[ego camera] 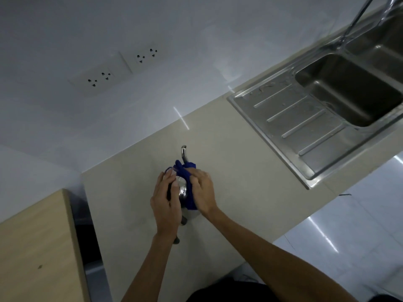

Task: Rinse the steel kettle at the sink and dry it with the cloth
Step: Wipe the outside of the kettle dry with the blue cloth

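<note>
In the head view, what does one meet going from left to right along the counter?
Pale wooden top, shiny steel kettle with blue cloth on it, ribbed steel draining board, deep steel sink basin.

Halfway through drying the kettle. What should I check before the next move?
1. Kettle stands on the counter, away from the sink: ok.
2. Left hand has its grip on the kettle's dark handle, steadying it: ok.
3. Right hand holds the blue cloth against the kettle body: ok.
4. Spout covered by the cloth: not ok, its tip sticks out bare.
5. Kettle dry all over: cannot tell, hands and cloth hide most of it.
6. Faucet off: cannot tell, it is blurred at the frame edge.
</note>
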The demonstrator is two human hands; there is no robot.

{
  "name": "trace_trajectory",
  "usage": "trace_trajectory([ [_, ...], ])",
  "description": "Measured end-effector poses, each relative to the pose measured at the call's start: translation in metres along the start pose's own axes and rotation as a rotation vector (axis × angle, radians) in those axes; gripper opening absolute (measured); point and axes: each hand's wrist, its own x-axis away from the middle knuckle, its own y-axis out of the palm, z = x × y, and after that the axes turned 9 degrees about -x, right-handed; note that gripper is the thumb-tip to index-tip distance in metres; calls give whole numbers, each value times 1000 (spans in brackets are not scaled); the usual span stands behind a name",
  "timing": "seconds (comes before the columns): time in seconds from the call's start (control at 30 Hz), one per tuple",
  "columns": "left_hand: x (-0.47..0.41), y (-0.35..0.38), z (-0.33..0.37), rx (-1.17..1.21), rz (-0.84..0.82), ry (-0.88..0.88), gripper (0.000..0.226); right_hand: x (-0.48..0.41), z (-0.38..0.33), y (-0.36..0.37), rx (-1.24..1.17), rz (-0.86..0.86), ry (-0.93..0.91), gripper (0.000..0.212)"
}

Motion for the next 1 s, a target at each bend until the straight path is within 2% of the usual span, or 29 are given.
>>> trace_trajectory([
  [0.13,0,-1,-2,2,-28,-5,36,46,18,16,38,85,-142,42],
  [0.27,0,-1,-1,31,2,-34,32,-5,55,-7,-199,141,305,32],
  [0.33,0,-1,1,47,-6,-35,31,-14,56,-15,-222,102,374,32],
  [0.4,1,-1,2,70,-21,-66,32,5,44,-7,-214,100,330,35],
  [0.5,1,-3,3,132,-17,-61,32,59,16,30,-113,131,102,66],
  [0.53,0,-3,1,148,-21,-66,31,67,15,39,-107,163,50,70],
  [0.6,1,-3,1,169,-28,-65,30,67,28,40,-171,245,63,65],
  [0.67,1,-1,1,163,-24,-70,30,54,56,29,-381,352,164,53],
  [0.8,1,-2,1,138,-17,-39,28,42,88,10,-391,335,324,41],
  [0.9,2,-2,3,151,-24,-51,29,51,70,17,-364,330,280,40],
  [1.0,0,-3,5,187,-47,-76,27,96,42,48,-186,283,70,58],
])
